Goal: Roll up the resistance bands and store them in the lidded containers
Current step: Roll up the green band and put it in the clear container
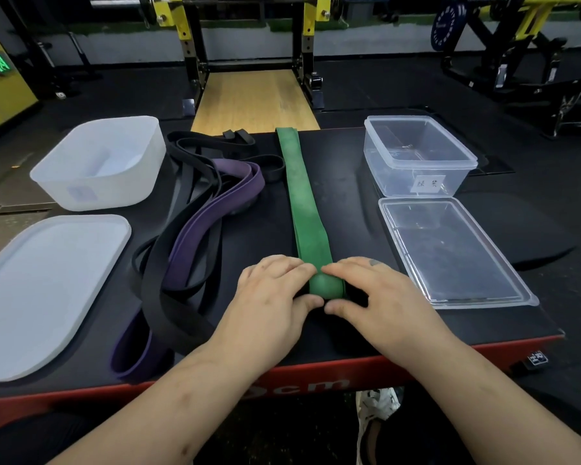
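A green resistance band (299, 189) lies stretched away from me down the middle of the black platform, its near end wound into a small roll. My left hand (272, 293) and my right hand (373, 290) pinch that roll from either side, fingers over it and thumbs at its near side. A purple band (212, 213) and several black bands (182, 182) lie tangled to the left. A clear container (420, 156) stands open at the right, its clear lid (450, 253) in front of it. A white container (101, 162) and its white lid (47, 290) are at the left.
The black platform (363, 196) has a red front edge close to my body. Behind it a wooden lifting strip runs into a yellow and black squat rack (249, 45). A shoe (379, 417) shows below the platform edge at the right.
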`<move>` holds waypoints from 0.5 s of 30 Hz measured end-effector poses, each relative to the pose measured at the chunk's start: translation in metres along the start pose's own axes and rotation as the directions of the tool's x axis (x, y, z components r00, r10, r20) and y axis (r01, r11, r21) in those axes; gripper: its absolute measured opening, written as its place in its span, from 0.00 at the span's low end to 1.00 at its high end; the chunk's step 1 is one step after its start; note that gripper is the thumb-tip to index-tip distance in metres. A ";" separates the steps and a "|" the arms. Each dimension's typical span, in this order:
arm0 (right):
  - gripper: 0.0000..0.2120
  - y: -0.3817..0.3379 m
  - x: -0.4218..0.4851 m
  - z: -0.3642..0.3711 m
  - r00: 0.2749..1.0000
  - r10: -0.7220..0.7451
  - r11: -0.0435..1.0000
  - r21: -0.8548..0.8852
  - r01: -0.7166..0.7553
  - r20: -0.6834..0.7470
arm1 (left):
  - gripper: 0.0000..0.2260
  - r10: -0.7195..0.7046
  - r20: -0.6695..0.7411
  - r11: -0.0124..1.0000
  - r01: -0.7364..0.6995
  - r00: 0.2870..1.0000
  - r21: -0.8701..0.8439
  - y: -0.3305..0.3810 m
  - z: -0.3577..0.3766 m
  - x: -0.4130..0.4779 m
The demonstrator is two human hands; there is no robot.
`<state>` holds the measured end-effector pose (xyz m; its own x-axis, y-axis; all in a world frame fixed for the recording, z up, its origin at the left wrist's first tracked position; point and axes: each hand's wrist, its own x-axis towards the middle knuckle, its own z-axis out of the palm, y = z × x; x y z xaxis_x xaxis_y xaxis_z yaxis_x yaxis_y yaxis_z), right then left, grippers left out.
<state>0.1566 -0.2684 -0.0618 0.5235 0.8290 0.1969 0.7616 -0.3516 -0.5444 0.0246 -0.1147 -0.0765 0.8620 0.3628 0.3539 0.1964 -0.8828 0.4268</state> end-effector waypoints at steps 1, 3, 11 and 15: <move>0.22 0.000 0.002 0.000 1.000 0.003 1.000 0.006 -0.003 -0.001 | 0.19 -0.004 0.003 1.000 0.004 1.000 -0.012 -0.001 -0.001 0.001; 0.20 -0.001 0.004 -0.001 1.000 0.009 1.000 0.022 -0.009 -0.001 | 0.19 -0.018 0.013 0.999 0.019 1.000 -0.040 0.000 -0.002 0.002; 0.17 0.000 -0.004 -0.005 0.999 -0.040 0.998 0.051 0.038 0.032 | 0.17 0.035 0.120 0.989 -0.017 0.992 -0.144 -0.003 -0.021 0.001; 0.18 0.002 -0.013 -0.006 0.992 -0.105 0.993 0.056 0.101 0.074 | 0.17 0.037 0.144 0.988 -0.015 0.989 -0.155 -0.002 -0.022 -0.012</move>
<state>0.1537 -0.2821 -0.0608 0.4109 0.8912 0.1923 0.7881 -0.2411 -0.5663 0.0038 -0.1103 -0.0637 0.9269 0.2831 0.2463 0.1088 -0.8309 0.5458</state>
